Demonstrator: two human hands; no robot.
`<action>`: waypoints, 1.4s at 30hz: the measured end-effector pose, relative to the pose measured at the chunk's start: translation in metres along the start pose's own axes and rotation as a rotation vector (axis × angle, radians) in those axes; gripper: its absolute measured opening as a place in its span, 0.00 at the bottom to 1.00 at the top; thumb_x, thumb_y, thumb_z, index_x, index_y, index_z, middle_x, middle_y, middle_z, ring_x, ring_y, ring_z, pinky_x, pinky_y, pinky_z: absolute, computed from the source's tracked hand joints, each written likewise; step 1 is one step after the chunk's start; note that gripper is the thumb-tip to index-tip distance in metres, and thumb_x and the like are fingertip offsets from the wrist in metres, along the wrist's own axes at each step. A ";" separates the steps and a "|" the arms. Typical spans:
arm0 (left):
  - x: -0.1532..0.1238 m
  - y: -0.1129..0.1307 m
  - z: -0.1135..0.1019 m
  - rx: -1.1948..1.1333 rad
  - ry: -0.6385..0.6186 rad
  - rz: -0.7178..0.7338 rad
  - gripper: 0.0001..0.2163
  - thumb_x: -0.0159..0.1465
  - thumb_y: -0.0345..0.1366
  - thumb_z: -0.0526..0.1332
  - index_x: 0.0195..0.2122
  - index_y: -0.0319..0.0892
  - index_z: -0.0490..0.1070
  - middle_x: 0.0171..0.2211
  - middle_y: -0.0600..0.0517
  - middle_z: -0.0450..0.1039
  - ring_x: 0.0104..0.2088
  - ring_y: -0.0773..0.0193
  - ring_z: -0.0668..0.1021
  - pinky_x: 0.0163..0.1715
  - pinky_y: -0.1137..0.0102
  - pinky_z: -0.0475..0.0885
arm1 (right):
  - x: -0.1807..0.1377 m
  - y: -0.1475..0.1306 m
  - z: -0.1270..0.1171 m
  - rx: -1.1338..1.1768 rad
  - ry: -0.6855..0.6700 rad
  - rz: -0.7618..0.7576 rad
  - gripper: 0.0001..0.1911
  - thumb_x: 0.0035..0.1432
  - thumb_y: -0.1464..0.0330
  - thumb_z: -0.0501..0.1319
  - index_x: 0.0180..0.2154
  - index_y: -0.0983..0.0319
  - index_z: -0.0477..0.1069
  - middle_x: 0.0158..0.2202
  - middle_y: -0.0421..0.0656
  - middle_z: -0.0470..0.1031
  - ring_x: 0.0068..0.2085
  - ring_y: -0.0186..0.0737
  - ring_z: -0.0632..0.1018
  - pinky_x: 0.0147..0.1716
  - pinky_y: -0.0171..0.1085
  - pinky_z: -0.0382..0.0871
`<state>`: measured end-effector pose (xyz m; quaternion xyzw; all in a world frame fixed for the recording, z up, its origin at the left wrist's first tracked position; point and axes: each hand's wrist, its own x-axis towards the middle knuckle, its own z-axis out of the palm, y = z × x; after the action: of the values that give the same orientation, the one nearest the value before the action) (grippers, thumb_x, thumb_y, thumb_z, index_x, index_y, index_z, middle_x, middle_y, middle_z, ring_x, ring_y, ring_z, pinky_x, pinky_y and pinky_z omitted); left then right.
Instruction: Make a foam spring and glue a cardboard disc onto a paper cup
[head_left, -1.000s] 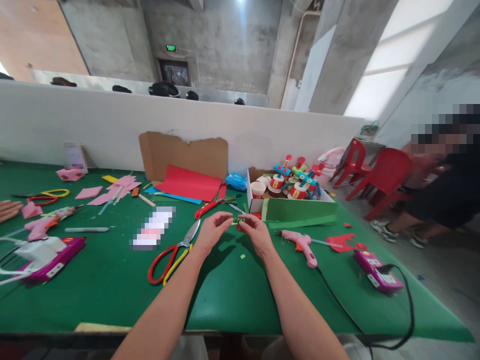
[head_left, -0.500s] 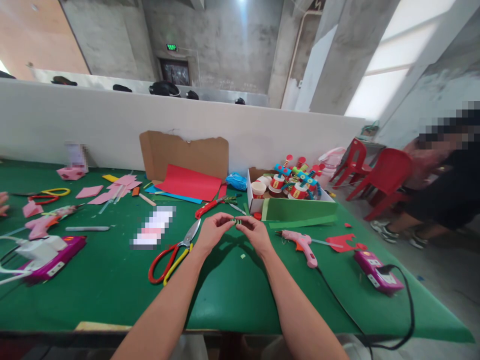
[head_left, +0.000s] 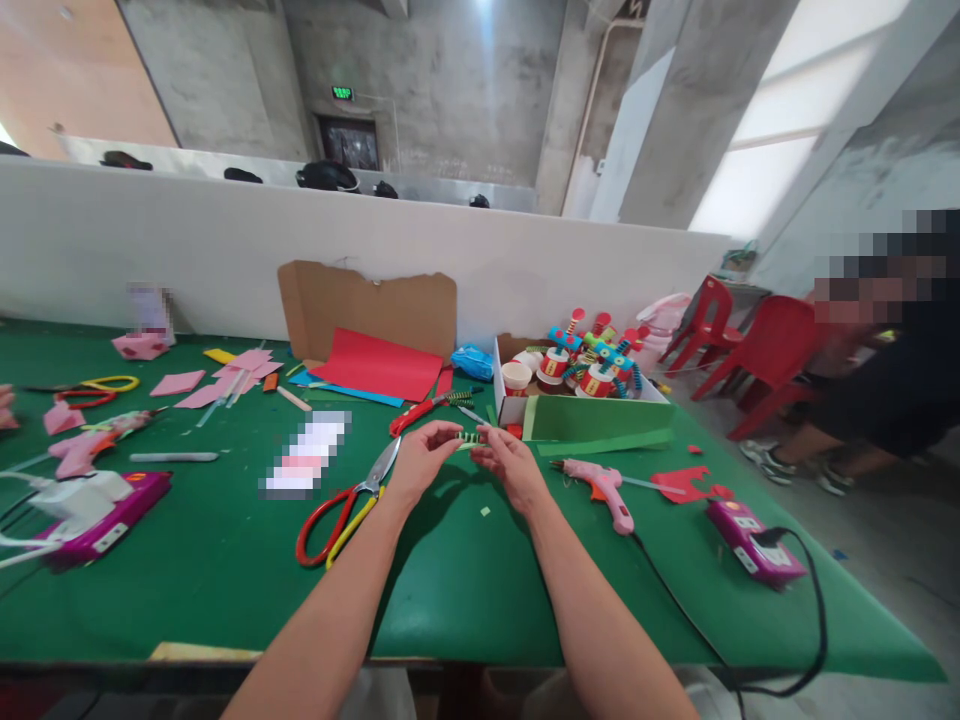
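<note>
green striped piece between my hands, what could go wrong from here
The green striped piece is tiny and pinched only by fingertips of the left hand and right hand; it could slip and vanish against the green table.
The scissors lie with their tip close to the left hand; a careless move might nick it.
The cord of the glue gun runs past the right forearm and could snag.

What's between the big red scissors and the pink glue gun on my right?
Head view: the left hand and right hand pinching a small green striped piece, and a tiny green scrap.
</note>
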<state>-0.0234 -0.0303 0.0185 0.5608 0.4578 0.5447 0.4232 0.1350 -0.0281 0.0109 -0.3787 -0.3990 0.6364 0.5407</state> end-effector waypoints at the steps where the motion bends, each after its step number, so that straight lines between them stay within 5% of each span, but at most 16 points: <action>1: 0.000 -0.001 0.001 0.005 -0.013 0.012 0.14 0.50 0.42 0.66 0.35 0.40 0.75 0.32 0.50 0.78 0.35 0.61 0.78 0.40 0.65 0.73 | 0.000 0.001 0.000 0.020 -0.010 0.031 0.22 0.41 0.53 0.70 0.35 0.61 0.77 0.33 0.43 0.78 0.30 0.34 0.77 0.37 0.38 0.72; 8: 0.000 -0.004 0.002 0.064 -0.061 0.053 0.13 0.50 0.40 0.65 0.35 0.40 0.75 0.34 0.49 0.78 0.34 0.62 0.78 0.38 0.66 0.73 | -0.002 0.002 0.000 -0.072 -0.043 0.031 0.21 0.36 0.56 0.73 0.32 0.62 0.78 0.27 0.41 0.78 0.27 0.33 0.76 0.35 0.37 0.72; 15: -0.002 0.000 0.003 -0.001 -0.071 -0.107 0.17 0.51 0.45 0.66 0.37 0.39 0.73 0.29 0.50 0.76 0.30 0.64 0.76 0.27 0.72 0.70 | -0.002 0.001 0.001 -0.191 -0.024 -0.069 0.17 0.37 0.60 0.72 0.31 0.61 0.78 0.25 0.40 0.77 0.28 0.35 0.76 0.36 0.39 0.72; 26: -0.001 -0.002 0.001 -0.023 -0.062 -0.115 0.17 0.49 0.48 0.66 0.32 0.39 0.73 0.25 0.52 0.74 0.26 0.66 0.74 0.29 0.70 0.71 | 0.000 0.002 -0.002 -0.222 -0.011 -0.105 0.16 0.38 0.62 0.72 0.33 0.60 0.77 0.30 0.40 0.78 0.31 0.36 0.76 0.39 0.40 0.72; 30: -0.001 -0.003 -0.003 -0.066 0.018 -0.164 0.17 0.45 0.47 0.68 0.31 0.40 0.73 0.25 0.52 0.74 0.25 0.66 0.75 0.29 0.69 0.71 | 0.005 0.009 -0.001 -0.194 0.115 -0.181 0.20 0.39 0.60 0.70 0.37 0.59 0.75 0.35 0.41 0.77 0.30 0.35 0.75 0.33 0.38 0.73; 34: 0.013 0.003 -0.016 0.001 0.028 -0.162 0.15 0.43 0.42 0.70 0.30 0.40 0.73 0.24 0.53 0.75 0.24 0.66 0.75 0.27 0.70 0.72 | 0.007 0.017 0.002 -0.278 0.191 -0.249 0.14 0.46 0.58 0.65 0.33 0.59 0.75 0.28 0.40 0.75 0.26 0.35 0.73 0.28 0.36 0.71; 38: 0.045 0.001 -0.027 0.215 -0.029 -0.203 0.11 0.43 0.38 0.70 0.23 0.41 0.70 0.18 0.54 0.71 0.20 0.66 0.74 0.20 0.73 0.67 | 0.004 0.025 0.007 -0.432 0.038 -0.247 0.09 0.48 0.60 0.63 0.28 0.58 0.75 0.22 0.38 0.73 0.22 0.34 0.72 0.24 0.35 0.67; 42: 0.075 -0.013 -0.022 0.393 0.045 -0.294 0.09 0.46 0.35 0.68 0.21 0.40 0.67 0.16 0.54 0.69 0.17 0.68 0.72 0.19 0.74 0.64 | 0.000 0.030 0.008 -0.570 -0.173 -0.264 0.09 0.50 0.61 0.63 0.24 0.58 0.75 0.19 0.37 0.73 0.19 0.32 0.70 0.22 0.32 0.63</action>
<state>-0.0468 0.0455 0.0234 0.5475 0.6408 0.3903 0.3705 0.1163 -0.0319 -0.0135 -0.4044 -0.6513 0.4532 0.4547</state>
